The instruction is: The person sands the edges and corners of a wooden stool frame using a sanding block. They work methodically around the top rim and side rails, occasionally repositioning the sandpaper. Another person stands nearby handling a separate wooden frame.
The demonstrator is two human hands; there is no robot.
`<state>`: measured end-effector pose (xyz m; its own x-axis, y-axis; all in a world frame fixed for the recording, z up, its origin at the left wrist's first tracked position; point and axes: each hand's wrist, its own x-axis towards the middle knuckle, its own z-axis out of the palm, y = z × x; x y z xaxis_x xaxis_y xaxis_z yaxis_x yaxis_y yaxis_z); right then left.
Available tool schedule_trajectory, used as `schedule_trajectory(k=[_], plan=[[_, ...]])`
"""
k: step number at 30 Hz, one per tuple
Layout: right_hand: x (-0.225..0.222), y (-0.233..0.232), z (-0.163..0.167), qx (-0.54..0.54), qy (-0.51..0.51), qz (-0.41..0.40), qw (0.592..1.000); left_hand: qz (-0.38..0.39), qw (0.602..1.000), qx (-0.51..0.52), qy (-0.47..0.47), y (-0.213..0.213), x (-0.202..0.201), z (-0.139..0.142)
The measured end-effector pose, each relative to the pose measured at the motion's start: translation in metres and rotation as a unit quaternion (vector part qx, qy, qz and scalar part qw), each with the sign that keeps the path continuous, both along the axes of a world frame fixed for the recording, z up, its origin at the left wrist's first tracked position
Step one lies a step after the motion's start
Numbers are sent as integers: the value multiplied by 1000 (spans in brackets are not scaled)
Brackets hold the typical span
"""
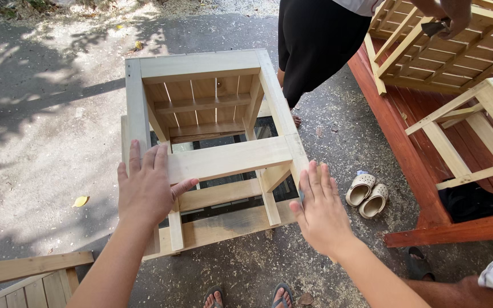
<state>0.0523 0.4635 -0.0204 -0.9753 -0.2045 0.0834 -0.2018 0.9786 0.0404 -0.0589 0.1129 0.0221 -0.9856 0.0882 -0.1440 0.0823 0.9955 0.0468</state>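
A pale wooden stool frame [223,102] lies on its side on the grey ground in front of me, its legs and rails facing up. My left hand [146,185] rests flat with fingers spread on the near left corner of the frame. My right hand [319,208] is open against the near right corner, fingers pointing up. Neither hand grips anything. My feet in sandals [249,296] show at the bottom edge.
Another person in a black skirt [312,43] stands behind the frame, a hand [452,20] on a wooden frame [440,48] that sits on a red bench [417,171]. Beige clogs [366,195] lie by the bench. Slatted wood [24,279] is at the bottom left. Sawdust covers the ground.
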Motion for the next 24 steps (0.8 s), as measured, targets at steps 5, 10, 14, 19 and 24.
schedule_trajectory(k=[5,10,14,19,24], plan=[[-142,-11,-16,-100,-45,-64,992,1,1000,-3,-5,0,-3,-1],[-212,-28,3,-215,-57,-150,963,-1,1000,-1,0,-5,-7,-4],[-130,-19,14,-230,-127,-169,950,-17,1000,-1,16,-7,-6,-6],[-57,-4,13,-304,-122,-149,933,-3,1000,-3,10,-5,-6,-6],[-160,-13,-3,-309,-95,-189,927,-7,1000,-17,2,-5,-9,-4]])
